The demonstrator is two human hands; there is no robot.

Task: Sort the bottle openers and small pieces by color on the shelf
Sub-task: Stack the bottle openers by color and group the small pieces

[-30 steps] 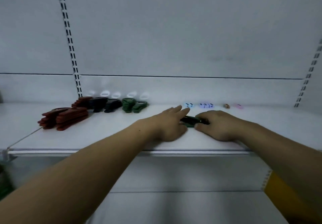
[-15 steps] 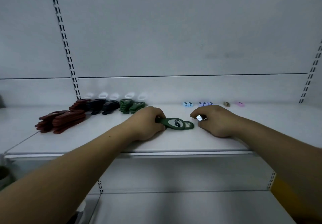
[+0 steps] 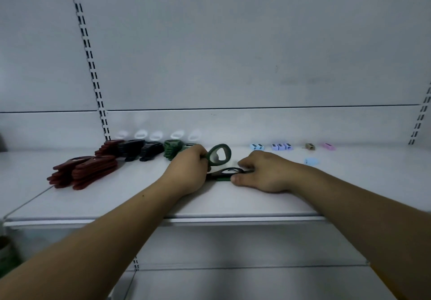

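Observation:
My left hand (image 3: pixel 187 171) grips a green bottle opener (image 3: pixel 219 155) by its handle, with the ring end tilted up off the shelf (image 3: pixel 140 197). Another dark green opener (image 3: pixel 229 172) lies flat between my hands, and my right hand (image 3: pixel 263 171) rests on its right end with fingers curled over it. Along the back left sit sorted stacks: red openers (image 3: pixel 85 171), black openers (image 3: pixel 140 150) and green openers (image 3: pixel 172 149). Small pieces line the back right: blue (image 3: pixel 256 147), purple (image 3: pixel 281 147), tan (image 3: pixel 309 146), pink (image 3: pixel 328 146). One light blue piece (image 3: pixel 311 161) lies apart.
The white back panel carries slotted uprights (image 3: pixel 93 75) at left and at the far right. A lower shelf (image 3: pixel 233 283) runs below the front edge. A dark object shows at the far left edge.
My left hand has lifted the green opener's ring end off the shelf. My right hand came down onto a second opener; the small piece it pinched is no longer visible.

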